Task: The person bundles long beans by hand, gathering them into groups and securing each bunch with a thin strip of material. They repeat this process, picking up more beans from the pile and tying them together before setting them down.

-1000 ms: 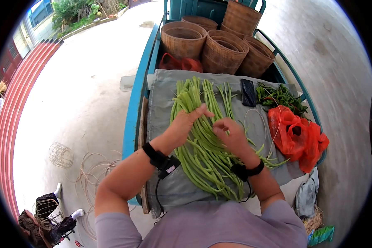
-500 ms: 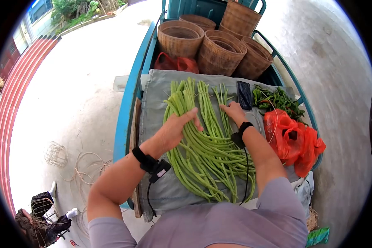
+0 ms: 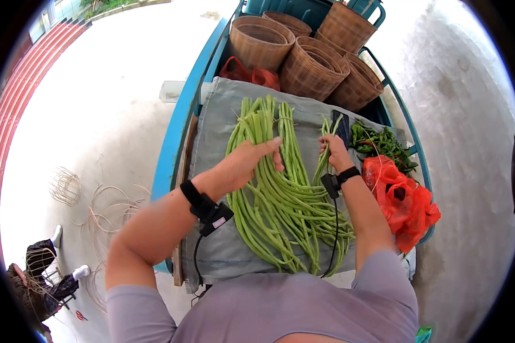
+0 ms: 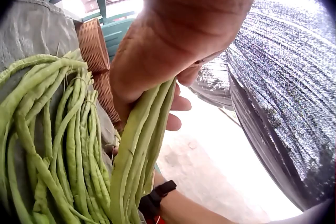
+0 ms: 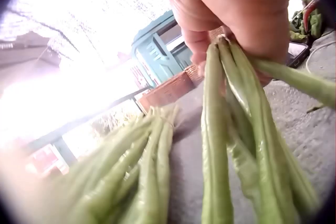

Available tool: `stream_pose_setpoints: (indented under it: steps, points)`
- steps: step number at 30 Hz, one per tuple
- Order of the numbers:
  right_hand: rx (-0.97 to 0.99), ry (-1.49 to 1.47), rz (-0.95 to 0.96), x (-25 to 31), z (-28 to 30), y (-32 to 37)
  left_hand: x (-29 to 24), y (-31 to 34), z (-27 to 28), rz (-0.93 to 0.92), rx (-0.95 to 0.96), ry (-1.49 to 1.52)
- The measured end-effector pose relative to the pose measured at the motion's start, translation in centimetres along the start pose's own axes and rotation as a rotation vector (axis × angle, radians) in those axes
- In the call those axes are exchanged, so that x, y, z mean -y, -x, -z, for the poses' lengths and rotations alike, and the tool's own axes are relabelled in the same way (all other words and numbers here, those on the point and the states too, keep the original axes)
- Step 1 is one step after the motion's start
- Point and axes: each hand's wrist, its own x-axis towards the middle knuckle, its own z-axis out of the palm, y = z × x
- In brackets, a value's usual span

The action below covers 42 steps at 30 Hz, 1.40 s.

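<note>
My left hand (image 3: 241,164) grips several long green beans (image 4: 142,150) near their upper ends, thumb across them, on the left part of the bean pile. With its fingers curled, my right hand (image 3: 336,153) pinches a few long beans (image 5: 239,98) by their ends, just left of the phone (image 3: 340,127). Between the hands lies a tied bundle of long beans (image 3: 288,128), its tie near the top. The tails of the beans fan out toward my body over the grey cloth (image 3: 206,251).
Woven baskets (image 3: 315,68) and a red bag (image 3: 247,74) stand in the blue cart bed behind the cloth. Green peppers (image 3: 383,140) and red plastic bags (image 3: 397,200) lie at the right. A blue side rail (image 3: 171,154) borders the left. Another person (image 3: 43,286) is at lower left.
My right hand moved from beside my left hand over to the small loose group of beans at the right, and now holds them by their ends. My left hand keeps its grip.
</note>
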Motion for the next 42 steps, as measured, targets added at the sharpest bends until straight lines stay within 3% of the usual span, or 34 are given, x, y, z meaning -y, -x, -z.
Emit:
stream_pose_setpoints:
  steps: [2,5,10,13,23,33,36,42]
  points:
    - [0.065,-0.144,-0.051,2.3,-0.1,1.6,0.4,-0.1,0.0,-0.022,-0.031,0.033]
    - [0.199,-0.072,0.016,7.7,-1.6,7.0,0.9,-0.7,0.3,-0.062,-0.03,0.086]
    - [0.35,0.246,0.119,13.4,-5.1,16.7,0.4,-0.3,-0.2,-0.091,0.038,0.038]
    - [0.41,0.23,0.26,11.7,-7.0,20.2,0.0,0.4,-1.0,-0.101,0.066,0.029]
    - [0.116,0.109,0.473,3.5,-14.5,25.2,0.4,0.7,-1.7,-0.196,0.163,0.042]
    - [0.093,0.006,0.473,1.8,-16.2,25.8,1.1,0.4,-1.2,-0.152,0.13,0.072]
    - [-0.001,0.002,0.535,1.7,-16.7,26.0,0.9,0.5,-1.4,-0.173,0.136,0.062]
    - [-0.041,0.156,0.635,0.2,-15.4,24.5,0.2,1.2,-1.9,-0.163,0.14,0.06]
